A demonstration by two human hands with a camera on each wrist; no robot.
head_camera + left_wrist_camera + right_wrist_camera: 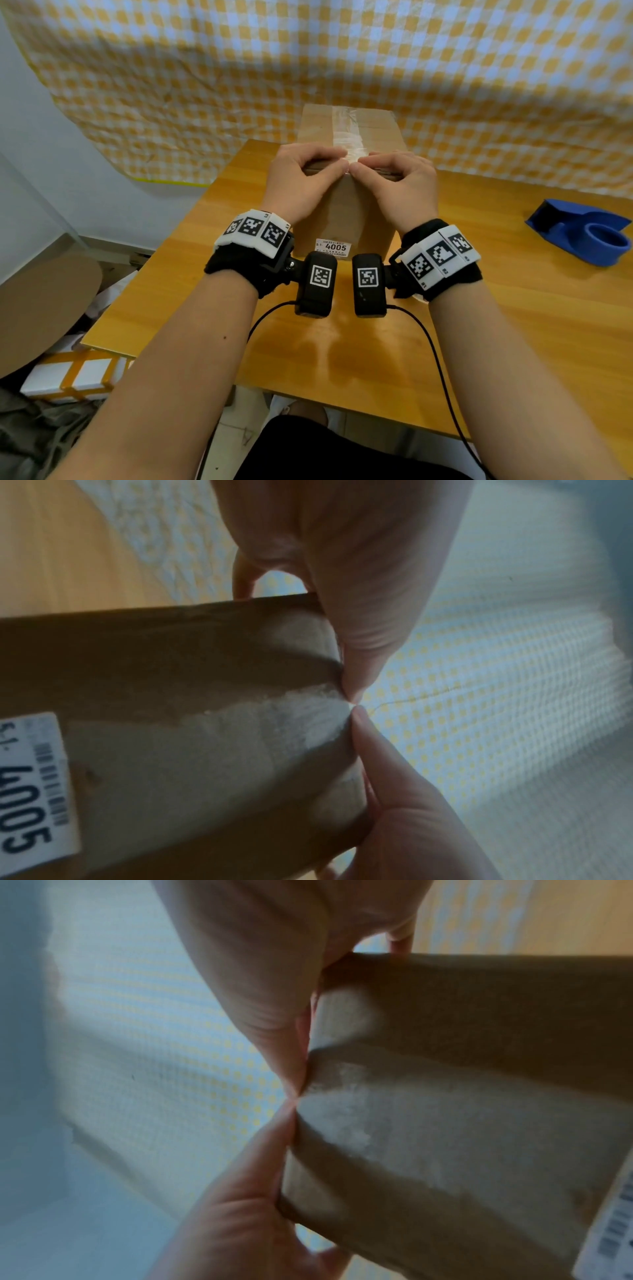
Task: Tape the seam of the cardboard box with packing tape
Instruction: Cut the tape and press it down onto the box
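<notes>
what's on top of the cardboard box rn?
A strip of clear packing tape runs along the top of the cardboard box. The left hand and right hand press at its near edge, covering the tape's end.

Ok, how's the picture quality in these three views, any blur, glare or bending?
Head view: sharp, wide-angle bending curves the checked cloth; the table shows soft reflections; the tape on the box shines. Left wrist view: soft and blurred; the label still reads 4005. Right wrist view: blurred, the box side dim and shadowed against a brighter backdrop.
</notes>
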